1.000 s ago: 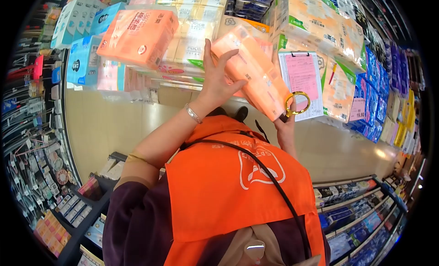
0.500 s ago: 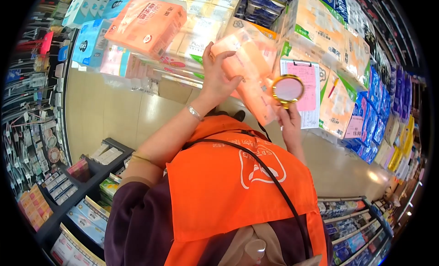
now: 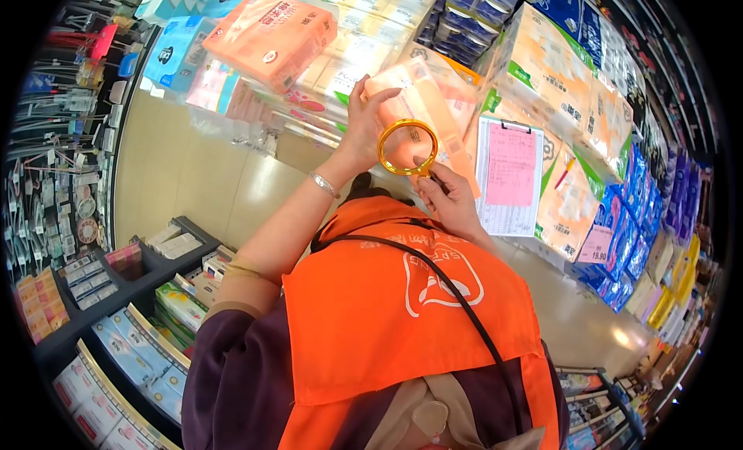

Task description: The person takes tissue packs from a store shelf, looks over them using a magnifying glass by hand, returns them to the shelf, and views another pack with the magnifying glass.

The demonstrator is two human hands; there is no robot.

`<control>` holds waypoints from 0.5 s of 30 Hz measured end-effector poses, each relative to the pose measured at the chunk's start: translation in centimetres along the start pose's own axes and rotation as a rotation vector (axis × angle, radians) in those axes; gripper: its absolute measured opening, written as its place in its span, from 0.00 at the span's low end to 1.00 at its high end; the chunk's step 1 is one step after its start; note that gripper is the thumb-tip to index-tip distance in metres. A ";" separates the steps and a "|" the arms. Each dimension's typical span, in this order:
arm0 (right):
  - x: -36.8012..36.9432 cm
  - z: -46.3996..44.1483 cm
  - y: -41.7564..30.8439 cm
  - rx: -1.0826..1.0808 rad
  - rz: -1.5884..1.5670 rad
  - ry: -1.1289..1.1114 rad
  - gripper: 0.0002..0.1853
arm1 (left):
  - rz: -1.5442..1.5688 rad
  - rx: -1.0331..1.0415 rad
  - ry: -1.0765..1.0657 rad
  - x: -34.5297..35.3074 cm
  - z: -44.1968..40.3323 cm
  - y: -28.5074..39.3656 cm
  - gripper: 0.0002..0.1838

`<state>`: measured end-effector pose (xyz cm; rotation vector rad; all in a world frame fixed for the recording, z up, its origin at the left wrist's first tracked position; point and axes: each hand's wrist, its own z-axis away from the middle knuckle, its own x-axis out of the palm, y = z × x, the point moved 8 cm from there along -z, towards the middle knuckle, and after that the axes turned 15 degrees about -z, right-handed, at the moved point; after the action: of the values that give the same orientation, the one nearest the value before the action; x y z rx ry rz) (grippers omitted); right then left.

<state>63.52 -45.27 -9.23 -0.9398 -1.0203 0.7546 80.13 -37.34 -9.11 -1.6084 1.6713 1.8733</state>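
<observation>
My left hand (image 3: pixel 362 131), with a silver bracelet on its wrist, grips the left side of a peach-orange tissue pack (image 3: pixel 422 90). My right hand (image 3: pixel 453 201) is closed around the handle of a gold-rimmed magnifying glass (image 3: pixel 408 147). The lens is over the lower left of the pack, close to my left fingers. Part of the left thumb is hidden behind the lens. A clipboard (image 3: pixel 508 175) with pink and white sheets rests against the stacked packs, right of the held pack.
Stacked tissue packs fill the display ahead, with a larger orange pack (image 3: pixel 271 36) on top at the left. A price card (image 3: pixel 594 243) hangs at the right. Hanging goods line the far left; a dark shelf (image 3: pixel 116 295) of boxes stands lower left. Tiled floor (image 3: pixel 193 171) lies between.
The magnifying glass has moved left in my right hand, from beside the pack to over it. My left hand still holds the pack, and the view has shifted slightly.
</observation>
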 end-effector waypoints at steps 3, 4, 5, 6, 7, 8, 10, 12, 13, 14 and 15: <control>-0.2 -0.1 -0.2 -0.006 0.029 -0.008 0.17 | 0.113 -0.047 -0.032 -0.6 0.0 0.8 0.45; -0.2 -0.1 -0.3 -0.012 0.047 -0.010 0.17 | 0.196 -0.087 -0.041 -0.8 0.0 1.0 0.45; -0.2 -0.1 -0.4 -0.018 0.053 -0.003 0.16 | 0.194 -0.085 -0.051 -0.7 0.0 0.9 0.45; -0.2 0.0 -0.6 -0.024 0.059 0.006 0.16 | 0.191 -0.083 -0.062 -0.5 -0.1 0.7 0.45; -0.2 0.0 -0.7 -0.029 0.065 0.016 0.15 | 0.190 -0.081 -0.073 -0.4 -0.1 0.6 0.45; -0.2 0.1 -0.6 -0.027 0.053 0.020 0.15 | 0.158 -0.075 -0.088 -0.2 -0.1 0.4 0.45; -0.3 0.2 -0.6 -0.021 0.030 0.027 0.15 | 0.094 -0.063 -0.116 -0.2 -0.2 0.4 0.46; -0.3 0.2 -0.7 -0.034 0.044 0.022 0.15 | 0.131 -0.091 -0.105 -0.7 -0.2 0.9 0.47; -0.3 0.2 -0.7 -0.041 0.052 0.019 0.15 | 0.149 -0.106 -0.099 -0.9 -0.2 1.1 0.47; -0.3 0.2 -0.7 -0.041 0.058 0.018 0.15 | 0.130 -0.090 -0.097 -0.8 -0.2 1.1 0.47; -0.3 0.1 -0.7 -0.041 0.064 0.017 0.15 | 0.110 -0.074 -0.094 -0.6 -0.2 0.8 0.47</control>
<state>63.33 -45.82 -8.67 -1.0169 -0.9983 0.7800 79.94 -37.50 -8.14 -1.4567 1.7025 2.0525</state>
